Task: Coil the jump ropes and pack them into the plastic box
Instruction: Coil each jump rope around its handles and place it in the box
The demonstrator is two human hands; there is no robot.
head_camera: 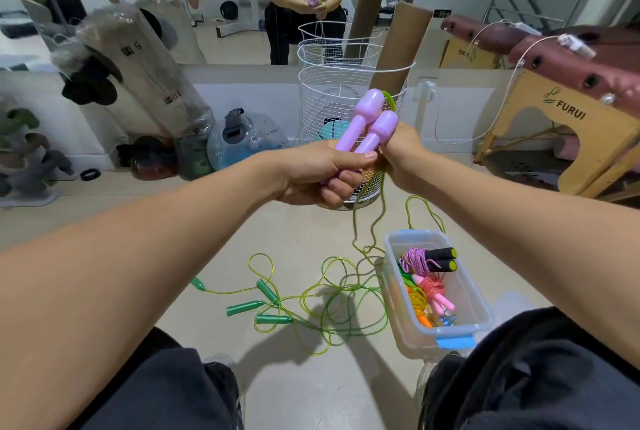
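Pale gym floor (298, 232) lies under you, with a white wire basket (332, 90) against the wall straight ahead and a clear plastic box (479, 308) low to your right, just beside your right knee.

Your left hand (318, 173) is clenched around the 2 purple handles (367, 128), holding them side by side. Their long axis runs from your fist up and to the right, bulb ends tilted away from you. Your right hand (401, 152) sits just behind those handles, touching them, and appears to pinch the green cord (375, 218) where it leaves the grips; its fingertips are hidden, so you cannot be sure of that hold.

From the handles the cord drops straight down and slightly right, then spreads in loose loops on the floor between your knees and up to the box's near wall. That is the relation to mind: the slack hangs below the grip and on the box side, so your right hand is the nearer one to draw it up and wind it along the handles' length.

4 green handles (258, 306) and their yellow-green cords lie tangled to the left of that slack, uncoiled. The box already holds several bundled ropes (429, 277).
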